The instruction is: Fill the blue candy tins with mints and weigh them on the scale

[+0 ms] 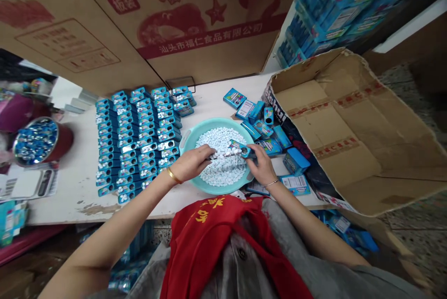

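A turquoise basin (pixel 188 175) of small white candies (pixel 223 175) stands in front of me. My right hand (pixel 261 165), at the basin's right side, grips a small blue candy box (pixel 240 146) over the candies. The box lies tilted, and a round dark opening shows at its end near my fingers. White candies are at the box's near edge. Over the left part of the basin, my left hand (pixel 196 163) is closed in a pinch, fingertips pointing toward the box. What it pinches is too blurred and hidden to name.
Rows of blue candy boxes (pixel 145 143) with round openings stand to the left. More blue boxes (pixel 267 145) lie scattered at right, beside an open cardboard box (pixel 344 136). A large carton (pixel 174 15) forms the back wall. Far left are a red bucket (pixel 64 138) and a scale (pixel 30 183).
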`<state>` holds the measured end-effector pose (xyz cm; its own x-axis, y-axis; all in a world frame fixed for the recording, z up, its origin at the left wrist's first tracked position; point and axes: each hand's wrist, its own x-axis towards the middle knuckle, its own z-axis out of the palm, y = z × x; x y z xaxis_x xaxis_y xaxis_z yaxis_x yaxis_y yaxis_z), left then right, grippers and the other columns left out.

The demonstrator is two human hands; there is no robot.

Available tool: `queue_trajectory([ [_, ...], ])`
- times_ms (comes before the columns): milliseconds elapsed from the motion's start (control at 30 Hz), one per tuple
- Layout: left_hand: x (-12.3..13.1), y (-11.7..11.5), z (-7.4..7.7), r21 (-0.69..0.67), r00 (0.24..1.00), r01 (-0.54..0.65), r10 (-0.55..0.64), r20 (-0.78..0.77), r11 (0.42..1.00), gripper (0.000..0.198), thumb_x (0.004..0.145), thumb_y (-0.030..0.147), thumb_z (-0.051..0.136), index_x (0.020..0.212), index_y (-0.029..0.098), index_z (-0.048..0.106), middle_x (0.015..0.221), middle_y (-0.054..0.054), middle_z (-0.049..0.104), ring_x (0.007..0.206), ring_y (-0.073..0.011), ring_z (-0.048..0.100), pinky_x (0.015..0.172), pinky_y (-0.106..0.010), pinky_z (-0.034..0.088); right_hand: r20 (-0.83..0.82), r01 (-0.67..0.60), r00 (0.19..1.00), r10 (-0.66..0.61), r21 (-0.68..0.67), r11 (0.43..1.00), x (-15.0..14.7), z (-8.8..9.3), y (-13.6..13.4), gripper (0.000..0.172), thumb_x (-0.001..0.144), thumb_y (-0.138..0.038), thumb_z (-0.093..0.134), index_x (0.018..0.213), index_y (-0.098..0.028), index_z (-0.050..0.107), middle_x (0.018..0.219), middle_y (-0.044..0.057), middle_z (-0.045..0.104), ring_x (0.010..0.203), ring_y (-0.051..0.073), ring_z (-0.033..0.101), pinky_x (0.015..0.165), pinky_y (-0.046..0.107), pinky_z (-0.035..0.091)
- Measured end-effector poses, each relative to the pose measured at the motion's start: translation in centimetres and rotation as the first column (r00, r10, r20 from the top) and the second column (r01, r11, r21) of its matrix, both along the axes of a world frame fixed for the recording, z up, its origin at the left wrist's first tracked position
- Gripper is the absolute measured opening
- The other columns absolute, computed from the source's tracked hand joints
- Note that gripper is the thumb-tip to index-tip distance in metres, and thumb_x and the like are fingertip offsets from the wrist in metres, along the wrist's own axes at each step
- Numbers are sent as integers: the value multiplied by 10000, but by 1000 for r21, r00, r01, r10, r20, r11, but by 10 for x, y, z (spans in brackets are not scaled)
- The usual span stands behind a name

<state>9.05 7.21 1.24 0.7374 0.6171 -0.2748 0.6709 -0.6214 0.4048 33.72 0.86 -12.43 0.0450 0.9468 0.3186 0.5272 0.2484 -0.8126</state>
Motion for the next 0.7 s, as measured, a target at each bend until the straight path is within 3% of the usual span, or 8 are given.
queue_trajectory([
  [67, 13, 2, 20, 50, 986, 56, -48, -161, 997, 240, 923, 190, 437, 1145, 152, 518, 1087, -96, 591, 936, -196, 607, 782, -303, 491, 12, -50, 999, 49, 12, 999, -6, 0, -1, 375, 834, -175, 490, 1206, -215, 512, 1157, 116, 589, 1107, 263, 560, 974, 482, 468],
  [200, 47, -5, 50, 97, 884, 158, -97, -456, 983, 253, 936, 125, 350, 1073, 126, 563, 1027, -114, 603, 845, -221, 646, 653, -312, 495, 6, -101, 995, 101, 29, 994, -17, 0, -3, 387, 842, -162, 473, 1224, -218, 502, 1171, 121, 577, 1139, 269, 542, 991, 498, 463],
  [333, 74, -20, 71, 158, 843, 184, -74, -533, 970, 291, 936, 90, 315, 1045, 99, 585, 964, -142, 602, 849, -246, 652, 615, -316, 493, -29, -111, 993, 113, 43, 993, -24, -2, -3, 385, 843, -155, 472, 1222, -214, 506, 1157, 123, 584, 1131, 264, 544, 994, 491, 467],
  [467, 73, -22, 88, 167, 849, 173, -61, -525, 971, 268, 919, 76, 350, 991, 112, 605, 918, -132, 604, 842, -239, 645, 625, -317, 501, -50, -98, 994, 100, 36, 995, -25, -5, -3, 404, 843, -161, 471, 1241, -227, 500, 1172, 113, 589, 1135, 257, 552, 990, 487, 472],
  [533, 62, -11, 87, 193, 880, 131, -24, -475, 972, 214, 914, 113, 396, 1006, 129, 588, 952, -115, 602, 822, -227, 640, 636, -325, 508, -60, -89, 994, 91, 36, 995, -24, -4, -3, 411, 845, -167, 474, 1250, -235, 493, 1176, 107, 596, 1136, 252, 561, 988, 479, 477],
  [600, 51, 3, 75, 202, 941, 94, -21, -339, 975, 226, 901, 239, 500, 1101, 143, 541, 1078, -118, 577, 865, -224, 631, 687, -337, 518, -67, -75, 995, 77, 34, 997, -25, -2, -2, 411, 852, -187, 490, 1260, -239, 487, 1174, 106, 605, 1131, 255, 572, 970, 467, 490],
  [700, 40, 23, 41, 133, 990, 100, -86, -108, 986, 578, 817, 422, 634, 1284, 165, 409, 1286, -139, 474, 997, -226, 600, 796, -332, 511, -73, -75, 994, 77, 29, 997, -31, 6, 2, 391, 872, -238, 514, 1262, -241, 495, 1137, 106, 633, 1084, 266, 602, 917, 449, 518],
])
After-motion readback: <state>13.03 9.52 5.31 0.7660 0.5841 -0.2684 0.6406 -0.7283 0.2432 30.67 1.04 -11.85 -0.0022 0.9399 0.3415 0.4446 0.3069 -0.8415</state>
